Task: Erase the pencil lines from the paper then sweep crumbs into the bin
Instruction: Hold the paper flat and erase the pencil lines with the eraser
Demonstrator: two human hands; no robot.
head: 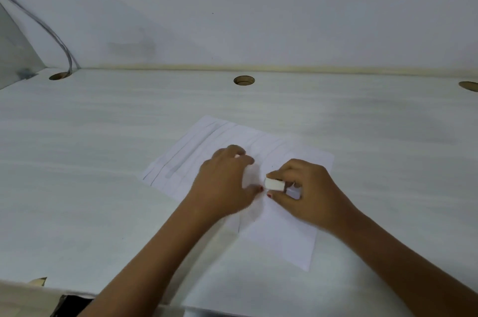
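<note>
A wide white desk fills the view, backed by a pale wall on the far side. A grey cable drops down the wall on the far left into one of three round holes along the desk's far edge; the middle hole sits dead centre. In the near middle of the desk lies the sheet of paper, turned at an angle, with pencil lines showing on its far-left part. The left hand presses flat on the paper, fingers spread and holding nothing, pinning the sheet down. Just to its right, the right hand is curled, thumb and fingers pinching a small white eraser right above the sheet; whether it touches the paper, I can't tell. The two thumbs nearly meet.
</note>
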